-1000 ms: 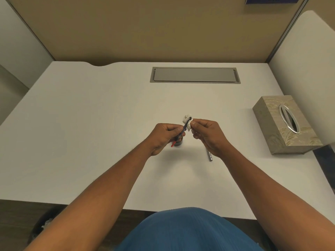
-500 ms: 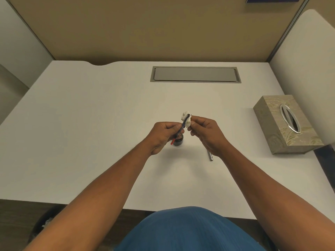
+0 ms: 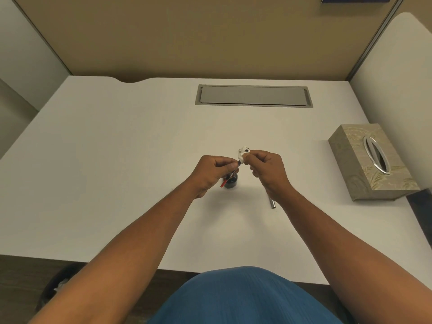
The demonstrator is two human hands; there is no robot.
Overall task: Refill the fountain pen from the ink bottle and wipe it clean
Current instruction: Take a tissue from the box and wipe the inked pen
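White desk [image 3: 117,171]: I see left hand [image 3: 211,171] pinching pen [image 3: 230,176], nib slanting up-right into tissue [image 3: 243,154] pinched by right hand [image 3: 266,169].

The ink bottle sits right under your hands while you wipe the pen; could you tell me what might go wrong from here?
The ink bottle stands directly below the left hand; a lowered wrist could tip it. The tissue in the right hand already shows dark blots, so ink may reach the fingers.
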